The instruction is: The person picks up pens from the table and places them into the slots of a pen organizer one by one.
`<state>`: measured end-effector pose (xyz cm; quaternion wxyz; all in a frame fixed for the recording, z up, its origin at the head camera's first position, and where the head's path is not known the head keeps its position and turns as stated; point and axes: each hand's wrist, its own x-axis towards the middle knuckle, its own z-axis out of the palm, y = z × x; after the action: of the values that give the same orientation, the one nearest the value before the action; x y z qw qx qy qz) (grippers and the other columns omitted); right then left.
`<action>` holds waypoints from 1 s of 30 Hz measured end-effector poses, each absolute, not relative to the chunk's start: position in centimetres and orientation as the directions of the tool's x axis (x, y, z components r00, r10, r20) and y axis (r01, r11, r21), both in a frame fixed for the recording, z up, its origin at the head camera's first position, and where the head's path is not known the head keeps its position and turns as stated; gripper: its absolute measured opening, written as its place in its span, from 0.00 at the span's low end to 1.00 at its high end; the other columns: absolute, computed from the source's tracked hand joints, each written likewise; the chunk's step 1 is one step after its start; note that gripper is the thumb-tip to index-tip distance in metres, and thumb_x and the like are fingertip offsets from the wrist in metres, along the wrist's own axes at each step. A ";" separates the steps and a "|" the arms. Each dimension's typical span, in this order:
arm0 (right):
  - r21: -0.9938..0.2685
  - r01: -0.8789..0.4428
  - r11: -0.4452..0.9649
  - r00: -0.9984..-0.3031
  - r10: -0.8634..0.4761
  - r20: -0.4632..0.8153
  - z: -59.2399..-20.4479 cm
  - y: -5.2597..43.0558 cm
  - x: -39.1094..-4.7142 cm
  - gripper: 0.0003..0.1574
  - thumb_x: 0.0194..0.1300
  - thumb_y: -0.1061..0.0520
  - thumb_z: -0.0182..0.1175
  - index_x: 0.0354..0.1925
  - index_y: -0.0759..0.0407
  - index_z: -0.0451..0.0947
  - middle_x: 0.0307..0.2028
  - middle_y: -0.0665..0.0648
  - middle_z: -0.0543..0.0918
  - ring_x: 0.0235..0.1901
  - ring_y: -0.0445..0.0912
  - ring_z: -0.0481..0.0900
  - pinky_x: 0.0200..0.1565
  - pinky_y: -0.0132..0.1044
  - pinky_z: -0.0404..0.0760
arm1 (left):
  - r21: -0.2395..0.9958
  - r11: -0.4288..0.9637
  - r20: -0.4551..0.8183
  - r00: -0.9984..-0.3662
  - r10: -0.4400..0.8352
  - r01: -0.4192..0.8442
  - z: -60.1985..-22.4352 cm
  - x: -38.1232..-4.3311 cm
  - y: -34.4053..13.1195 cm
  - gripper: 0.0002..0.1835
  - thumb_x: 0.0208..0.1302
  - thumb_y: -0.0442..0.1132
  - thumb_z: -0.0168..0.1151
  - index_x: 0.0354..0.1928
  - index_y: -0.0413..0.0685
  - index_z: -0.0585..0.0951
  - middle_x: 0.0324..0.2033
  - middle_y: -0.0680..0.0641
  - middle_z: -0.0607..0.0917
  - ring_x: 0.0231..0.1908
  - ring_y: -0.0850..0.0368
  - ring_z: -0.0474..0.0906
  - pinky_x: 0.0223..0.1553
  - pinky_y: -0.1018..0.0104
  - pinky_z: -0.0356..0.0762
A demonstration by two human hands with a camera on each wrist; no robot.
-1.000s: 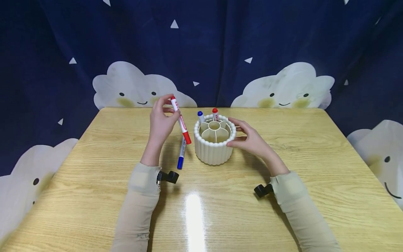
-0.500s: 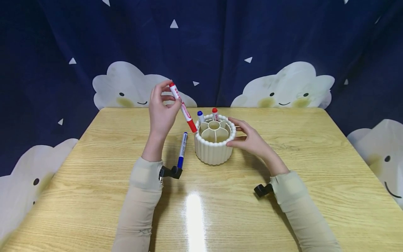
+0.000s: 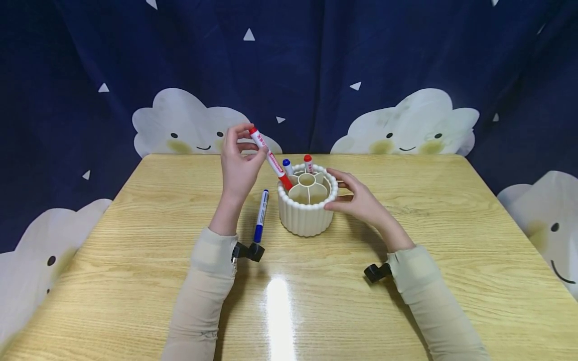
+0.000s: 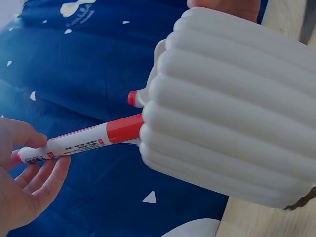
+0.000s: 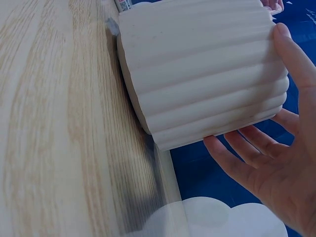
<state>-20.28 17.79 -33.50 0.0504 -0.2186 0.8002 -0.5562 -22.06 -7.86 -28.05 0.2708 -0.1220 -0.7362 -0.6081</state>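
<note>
My left hand (image 3: 241, 168) pinches a red marker (image 3: 269, 158) near its upper end. The marker slants down to the right, and its red cap (image 4: 124, 129) is at the left rim of a cream pen holder (image 3: 306, 220), over a left compartment. My right hand (image 3: 361, 200) holds the holder's right side, thumb at the near rim and fingers around the far side, as the right wrist view shows too. Inside the holder stand a blue-capped marker (image 3: 287, 165) and another red-capped marker (image 3: 308, 163) at the back. Its front compartments hold nothing visible.
A blue marker (image 3: 261, 215) lies on the wooden table (image 3: 135, 281), left of the holder and near the left wrist's black camera (image 3: 255, 251). A dark blue curtain (image 3: 289, 65) with white clouds hangs behind the table's back edge.
My left hand has raised the red marker and carried it rightward, then lowered its capped end to the holder's rim. The right hand and the holder have stayed in place.
</note>
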 end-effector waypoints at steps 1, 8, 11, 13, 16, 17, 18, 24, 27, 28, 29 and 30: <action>-0.912 -0.293 0.287 -0.900 -0.405 0.161 -33.5 17.8 -20.3 0.50 0.48 0.65 0.68 0.66 0.61 0.56 0.62 0.60 0.63 0.56 0.53 0.66 0.50 0.42 0.77 | 0.834 0.223 0.540 -0.829 -0.144 0.505 -27.9 -21.8 -7.8 0.24 0.53 0.26 0.60 0.54 0.37 0.68 0.44 0.39 0.73 0.36 0.51 0.76 0.33 0.74 0.78; -0.912 -0.290 0.290 -0.901 -0.405 0.158 -33.6 17.8 -20.3 0.50 0.48 0.64 0.68 0.66 0.60 0.56 0.62 0.60 0.63 0.57 0.53 0.66 0.51 0.44 0.76 | 0.846 0.218 0.515 -0.852 -0.098 0.486 -27.5 -20.3 -7.0 0.21 0.53 0.24 0.58 0.51 0.34 0.68 0.42 0.37 0.72 0.36 0.48 0.75 0.33 0.76 0.77; -0.912 -0.287 0.293 -0.902 -0.403 0.154 -33.6 17.8 -20.3 0.50 0.48 0.64 0.68 0.66 0.60 0.56 0.62 0.60 0.63 0.57 0.53 0.65 0.51 0.44 0.76 | 0.844 0.226 0.515 -0.853 -0.083 0.487 -27.7 -20.1 -6.9 0.20 0.53 0.23 0.58 0.49 0.32 0.68 0.40 0.36 0.73 0.35 0.47 0.76 0.32 0.76 0.77; -0.912 -0.288 0.294 -0.902 -0.402 0.155 -33.6 17.8 -20.3 0.50 0.48 0.64 0.68 0.66 0.60 0.56 0.62 0.60 0.62 0.57 0.54 0.65 0.51 0.45 0.75 | 0.843 0.231 0.513 -0.856 -0.069 0.486 -27.9 -20.1 -6.8 0.19 0.52 0.23 0.59 0.48 0.32 0.68 0.39 0.36 0.73 0.35 0.47 0.76 0.32 0.75 0.77; -0.913 -0.288 0.289 -0.903 -0.399 0.158 -33.5 17.8 -20.3 0.50 0.48 0.64 0.68 0.66 0.60 0.56 0.62 0.60 0.62 0.58 0.55 0.65 0.52 0.47 0.75 | 0.842 0.232 0.511 -0.858 -0.053 0.487 -28.1 -20.1 -6.7 0.19 0.52 0.24 0.59 0.47 0.33 0.69 0.39 0.36 0.74 0.35 0.47 0.76 0.31 0.74 0.77; -0.913 -0.288 0.288 -0.903 -0.400 0.159 -33.5 17.8 -20.3 0.50 0.48 0.64 0.68 0.66 0.60 0.56 0.62 0.61 0.62 0.57 0.55 0.65 0.52 0.47 0.75 | 0.842 0.235 0.510 -0.859 -0.048 0.486 -28.2 -20.2 -6.7 0.19 0.52 0.24 0.60 0.47 0.33 0.69 0.39 0.37 0.74 0.35 0.47 0.76 0.31 0.74 0.77; -0.913 -0.289 0.287 -0.902 -0.400 0.160 -33.5 17.8 -20.3 0.50 0.48 0.64 0.68 0.66 0.61 0.56 0.62 0.61 0.62 0.57 0.55 0.65 0.52 0.48 0.75 | 0.841 0.238 0.507 -0.861 -0.040 0.485 -28.2 -20.2 -6.7 0.19 0.52 0.24 0.60 0.47 0.33 0.69 0.39 0.37 0.74 0.36 0.47 0.75 0.31 0.75 0.76; -0.913 -0.287 0.289 -0.903 -0.400 0.157 -33.6 17.8 -20.3 0.50 0.48 0.64 0.68 0.66 0.61 0.56 0.62 0.60 0.63 0.57 0.54 0.65 0.52 0.46 0.75 | 0.833 0.254 0.505 -0.863 0.016 0.492 -28.5 -20.1 -6.6 0.17 0.52 0.24 0.60 0.45 0.34 0.69 0.39 0.37 0.75 0.36 0.47 0.75 0.30 0.74 0.75; -0.912 -0.286 0.293 -0.904 -0.398 0.156 -33.5 17.8 -20.3 0.50 0.48 0.64 0.68 0.66 0.60 0.56 0.62 0.60 0.63 0.57 0.53 0.65 0.52 0.46 0.75 | 0.823 0.264 0.509 -0.859 0.049 0.502 -29.8 -21.1 -6.7 0.18 0.52 0.26 0.62 0.45 0.36 0.70 0.39 0.38 0.75 0.36 0.49 0.76 0.31 0.71 0.76; -0.912 -0.286 0.294 -0.904 -0.398 0.155 -33.5 17.8 -20.3 0.50 0.48 0.64 0.68 0.66 0.60 0.56 0.62 0.60 0.63 0.57 0.54 0.65 0.51 0.46 0.75 | 0.819 0.273 0.509 -0.859 0.059 0.504 -30.2 -21.5 -6.7 0.18 0.52 0.27 0.63 0.45 0.38 0.71 0.39 0.40 0.75 0.36 0.50 0.76 0.31 0.69 0.77; -0.912 -0.286 0.293 -0.904 -0.399 0.155 -33.5 17.8 -20.3 0.50 0.48 0.64 0.68 0.66 0.60 0.56 0.62 0.60 0.63 0.57 0.54 0.65 0.51 0.46 0.75 | 0.816 0.282 0.507 -0.859 0.070 0.505 -30.6 -21.8 -6.8 0.18 0.52 0.28 0.63 0.45 0.39 0.71 0.39 0.41 0.76 0.36 0.51 0.76 0.32 0.69 0.78; -0.912 -0.286 0.293 -0.903 -0.400 0.155 -33.5 17.8 -20.3 0.50 0.48 0.64 0.68 0.66 0.60 0.56 0.62 0.60 0.63 0.57 0.53 0.65 0.51 0.46 0.75 | 0.815 0.287 0.504 -0.860 0.079 0.504 -31.1 -22.1 -6.8 0.18 0.52 0.29 0.64 0.45 0.41 0.71 0.38 0.42 0.76 0.36 0.52 0.76 0.32 0.69 0.78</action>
<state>-20.29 17.81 -33.54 0.0514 -0.2139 0.8023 -0.5549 -22.14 -6.84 -31.07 0.1871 -0.1869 -0.7801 -0.5669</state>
